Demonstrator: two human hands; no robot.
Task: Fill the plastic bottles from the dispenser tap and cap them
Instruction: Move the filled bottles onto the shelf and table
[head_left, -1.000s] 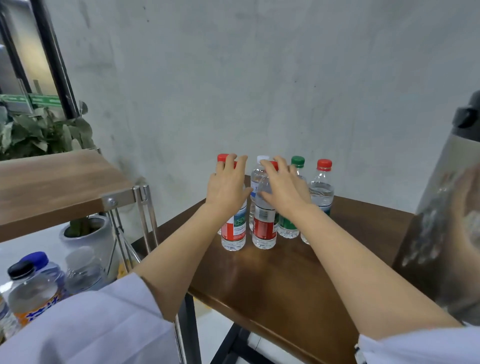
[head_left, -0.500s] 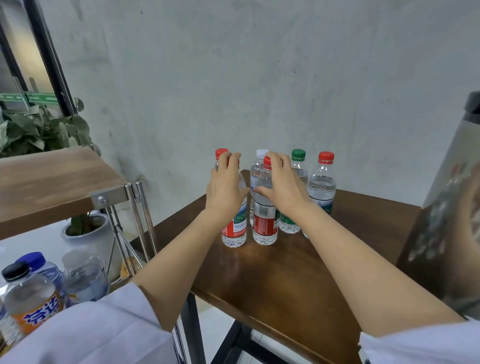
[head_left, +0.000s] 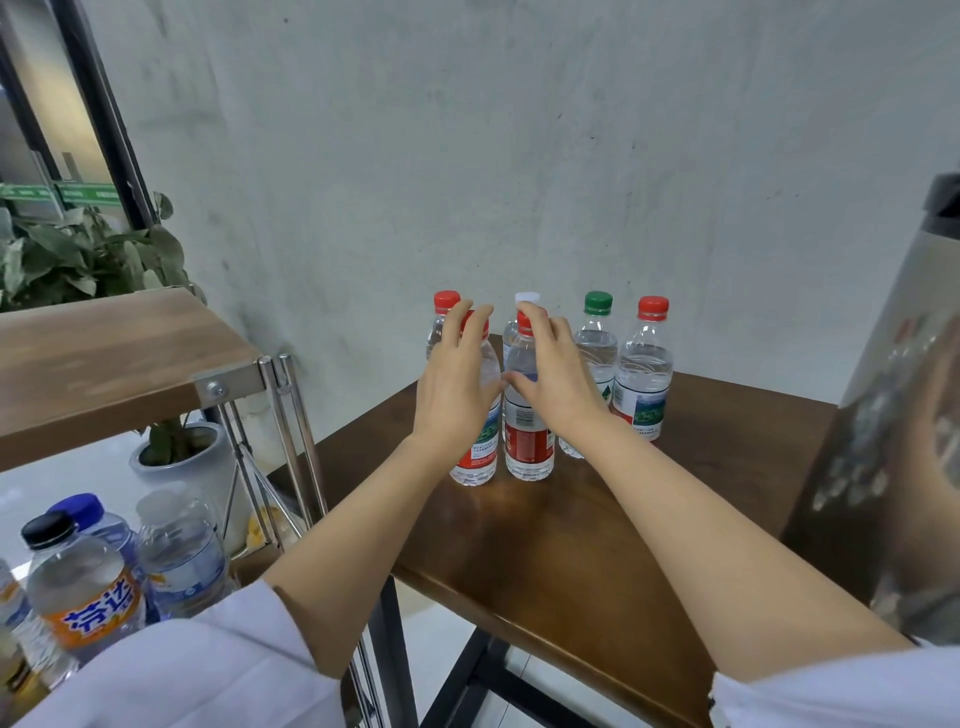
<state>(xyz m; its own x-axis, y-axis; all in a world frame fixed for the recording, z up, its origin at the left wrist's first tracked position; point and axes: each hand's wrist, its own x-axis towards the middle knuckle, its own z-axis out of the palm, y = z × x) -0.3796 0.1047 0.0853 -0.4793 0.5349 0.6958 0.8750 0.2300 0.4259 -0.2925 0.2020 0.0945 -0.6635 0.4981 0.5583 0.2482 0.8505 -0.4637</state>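
Observation:
Several capped plastic bottles stand in a cluster on the dark wooden table. In the front row are two red-capped bottles, one on the left and one on the right. Behind stand a red-capped, a white-capped, a green-capped and another red-capped bottle. My left hand lies against the front left bottle with its fingers straight and apart. My right hand rests against the front right bottle, fingertips by its cap. The dispenser is blurred at the right edge, and its tap is not visible.
A lighter wooden shelf on metal legs stands at the left, with a potted plant below it. Near the lower left corner are more bottles, one orange-labelled with a black cap. A grey wall is close behind the table.
Both hands have slid down from over the tops of the two front bottles, so the red caps show more. The fingers have straightened. The bottles stay in place.

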